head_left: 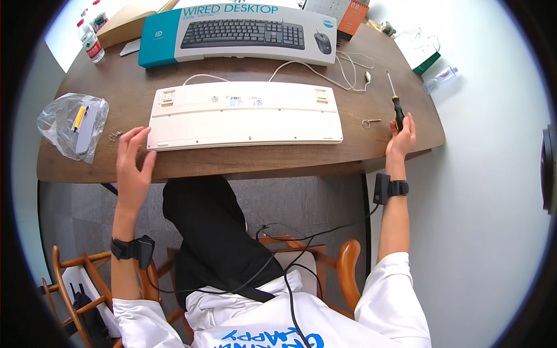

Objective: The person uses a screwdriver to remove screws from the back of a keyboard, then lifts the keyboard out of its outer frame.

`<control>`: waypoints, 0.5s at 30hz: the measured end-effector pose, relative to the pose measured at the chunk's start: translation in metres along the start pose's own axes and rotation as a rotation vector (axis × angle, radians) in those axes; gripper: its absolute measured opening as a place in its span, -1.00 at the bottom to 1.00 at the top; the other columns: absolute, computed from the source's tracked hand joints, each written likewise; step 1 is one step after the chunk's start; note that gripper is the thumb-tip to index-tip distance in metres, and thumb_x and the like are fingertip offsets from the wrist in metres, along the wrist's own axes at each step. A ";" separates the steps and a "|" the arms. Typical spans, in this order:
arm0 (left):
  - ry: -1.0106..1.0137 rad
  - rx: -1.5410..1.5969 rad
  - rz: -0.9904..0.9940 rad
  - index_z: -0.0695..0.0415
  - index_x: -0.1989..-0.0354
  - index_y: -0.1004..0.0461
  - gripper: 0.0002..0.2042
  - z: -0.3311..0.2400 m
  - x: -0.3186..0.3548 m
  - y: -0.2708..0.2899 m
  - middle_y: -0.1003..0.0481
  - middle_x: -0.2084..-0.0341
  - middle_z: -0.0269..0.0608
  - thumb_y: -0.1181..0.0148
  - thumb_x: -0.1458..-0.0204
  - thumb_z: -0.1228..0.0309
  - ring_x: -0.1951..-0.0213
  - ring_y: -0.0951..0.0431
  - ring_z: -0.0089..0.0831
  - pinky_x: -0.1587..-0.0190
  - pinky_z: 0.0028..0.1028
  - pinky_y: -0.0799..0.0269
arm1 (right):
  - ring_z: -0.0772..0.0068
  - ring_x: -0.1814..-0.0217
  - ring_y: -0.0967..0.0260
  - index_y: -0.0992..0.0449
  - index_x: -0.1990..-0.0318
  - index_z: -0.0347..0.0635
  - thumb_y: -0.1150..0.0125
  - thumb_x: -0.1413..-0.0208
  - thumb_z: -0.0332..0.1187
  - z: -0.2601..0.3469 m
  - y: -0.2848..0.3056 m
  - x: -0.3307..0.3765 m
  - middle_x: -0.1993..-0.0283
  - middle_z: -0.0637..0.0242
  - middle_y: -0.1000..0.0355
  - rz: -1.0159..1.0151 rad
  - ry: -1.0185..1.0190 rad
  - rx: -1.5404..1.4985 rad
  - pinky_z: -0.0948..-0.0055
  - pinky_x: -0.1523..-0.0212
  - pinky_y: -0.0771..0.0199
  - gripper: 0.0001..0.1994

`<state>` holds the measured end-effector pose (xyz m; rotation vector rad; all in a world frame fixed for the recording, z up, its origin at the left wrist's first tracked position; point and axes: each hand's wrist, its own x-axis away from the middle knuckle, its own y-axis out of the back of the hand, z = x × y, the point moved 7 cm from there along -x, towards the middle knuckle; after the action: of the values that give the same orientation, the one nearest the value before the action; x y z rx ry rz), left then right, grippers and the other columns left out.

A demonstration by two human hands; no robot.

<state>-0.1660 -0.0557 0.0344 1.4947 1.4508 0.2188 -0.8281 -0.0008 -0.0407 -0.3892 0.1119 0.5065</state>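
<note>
A cream keyboard [249,123] lies upside down on the table in front of me, with its underside, label, folded feet and small screws showing. My left hand [133,165] is at its left end, fingers and thumb apart, the fingertips at or very near the corner; I cannot tell if they touch. To the right of the keyboard, my right hand [401,138] is closed round the black and yellow handle of a screwdriver [398,110]. Its metal shaft points away from me. Several loose screws [115,136] lie just left of my left hand.
Behind the keyboard stands a keyboard-and-mouse box [243,37], with a white cable [342,81] nearby. A small metal key-like piece [371,122] lies near my right hand. At left are a plastic bag [61,124], a yellow cutter [79,118] and a bottle [90,43]. Wires trail from my wrist straps.
</note>
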 end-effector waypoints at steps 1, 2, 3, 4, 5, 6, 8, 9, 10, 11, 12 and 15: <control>-0.002 -0.003 -0.008 0.13 -0.18 -0.40 -0.58 0.000 0.000 -0.002 -0.36 -0.13 -0.09 -0.17 -0.10 0.53 -0.15 -0.39 -0.16 -0.16 -0.29 -0.36 | 0.45 0.34 -0.42 -0.42 -0.20 -0.27 -0.05 -0.33 -0.34 0.001 0.009 -0.009 0.06 0.21 -0.43 -0.008 0.043 0.088 0.48 0.28 -0.58 -0.65; -0.026 0.007 0.018 0.13 -0.22 -0.36 -0.54 0.000 0.000 -0.009 -0.33 -0.16 -0.07 -0.18 -0.10 0.50 -0.18 -0.36 -0.14 -0.19 -0.26 -0.32 | 0.49 0.36 -0.40 -0.48 -0.18 -0.22 -0.03 -0.32 -0.34 0.007 0.014 -0.012 0.01 0.22 -0.38 -0.004 0.078 0.208 0.50 0.30 -0.54 -0.66; -0.050 0.015 0.044 0.13 -0.27 -0.31 -0.50 -0.001 0.000 -0.016 -0.30 -0.19 -0.06 -0.19 -0.11 0.46 -0.21 -0.33 -0.12 -0.23 -0.23 -0.28 | 0.49 0.36 -0.40 -0.48 -0.18 -0.22 -0.03 -0.32 -0.34 0.010 0.017 -0.016 0.01 0.22 -0.38 -0.005 0.082 0.207 0.50 0.30 -0.54 -0.66; -0.048 -0.036 0.072 0.14 -0.33 -0.23 -0.43 0.000 0.001 -0.021 -0.26 -0.24 -0.04 -0.20 -0.11 0.40 -0.23 -0.28 -0.08 -0.29 -0.19 -0.19 | 0.49 0.33 -0.39 -0.52 -0.16 -0.18 -0.02 -0.31 -0.34 0.017 0.018 -0.020 0.00 0.23 -0.35 -0.012 0.155 0.410 0.49 0.26 -0.53 -0.66; -0.048 -0.045 0.073 0.14 -0.33 -0.23 -0.43 0.000 0.002 -0.019 -0.26 -0.24 -0.04 -0.20 -0.11 0.40 -0.23 -0.28 -0.08 -0.29 -0.19 -0.19 | 0.49 0.31 -0.39 -0.55 -0.15 -0.15 -0.02 -0.31 -0.33 0.019 0.017 -0.021 -0.02 0.25 -0.31 -0.014 0.218 0.608 0.48 0.22 -0.51 -0.67; -0.027 -0.063 0.074 0.14 -0.33 -0.22 -0.42 0.001 0.001 -0.020 -0.27 -0.24 -0.03 -0.21 -0.11 0.39 -0.23 -0.29 -0.07 -0.29 -0.19 -0.19 | 0.49 0.31 -0.39 -0.55 -0.15 -0.15 -0.02 -0.31 -0.33 0.018 0.022 -0.029 -0.02 0.25 -0.31 -0.019 0.218 0.607 0.48 0.22 -0.51 -0.67; -0.007 -0.085 0.077 0.13 -0.34 -0.21 -0.40 0.003 0.000 -0.024 -0.28 -0.23 -0.03 -0.22 -0.11 0.39 -0.22 -0.29 -0.07 -0.30 -0.20 -0.18 | 0.38 0.16 -0.40 -0.59 -0.12 -0.07 -0.03 -0.30 -0.31 0.014 0.023 -0.039 -0.04 0.21 -0.26 -0.004 0.216 0.748 0.39 0.06 -0.48 -0.68; -0.020 -0.113 0.071 0.14 -0.34 -0.20 -0.40 0.003 0.000 -0.027 -0.29 -0.23 -0.03 -0.22 -0.11 0.38 -0.21 -0.29 -0.07 -0.29 -0.20 -0.17 | 0.38 0.16 -0.40 -0.59 -0.12 -0.07 -0.03 -0.30 -0.31 0.013 0.022 -0.040 -0.04 0.21 -0.26 -0.005 0.212 0.746 0.39 0.06 -0.48 -0.68; -0.033 -0.142 0.066 0.14 -0.35 -0.20 -0.39 0.003 0.000 -0.028 -0.31 -0.22 -0.03 -0.23 -0.11 0.37 -0.19 -0.30 -0.06 -0.29 -0.20 -0.16 | 0.30 0.08 -0.39 -0.59 -0.11 -0.06 -0.05 -0.26 -0.34 0.017 0.020 -0.039 -0.04 0.16 -0.29 -0.008 0.290 0.849 0.34 -0.01 -0.45 -0.68; -0.033 -0.147 0.071 0.14 -0.35 -0.20 -0.39 0.003 0.000 -0.029 -0.31 -0.22 -0.03 -0.23 -0.11 0.37 -0.19 -0.30 -0.06 -0.29 -0.20 -0.16 | 0.23 0.00 -0.37 -0.60 -0.10 -0.05 -0.08 -0.22 -0.37 0.019 0.018 -0.037 -0.04 0.12 -0.31 -0.009 0.366 0.953 0.28 -0.08 -0.41 -0.68; -0.034 -0.156 0.063 0.14 -0.35 -0.20 -0.39 0.003 0.000 -0.029 -0.32 -0.21 -0.03 -0.23 -0.11 0.37 -0.19 -0.30 -0.07 -0.29 -0.20 -0.16 | 0.23 0.00 -0.37 -0.60 -0.10 -0.05 -0.08 -0.22 -0.37 0.016 0.018 -0.036 -0.04 0.12 -0.31 -0.008 0.358 0.953 0.28 -0.08 -0.41 -0.68; -0.009 -0.170 0.072 0.15 -0.36 -0.18 -0.40 0.002 0.001 -0.029 -0.33 -0.22 -0.03 -0.21 -0.13 0.37 -0.20 -0.28 -0.08 -0.30 -0.23 -0.15 | 0.11 -0.08 -0.35 -0.63 -0.03 -0.05 -0.16 -0.12 -0.42 0.020 0.006 -0.030 -0.02 0.06 -0.37 0.047 0.480 1.045 0.23 -0.12 -0.39 -0.68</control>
<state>-0.1829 -0.0627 0.0123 1.4081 1.3377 0.3694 -0.8569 -0.0015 -0.0189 0.5286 0.8119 0.3331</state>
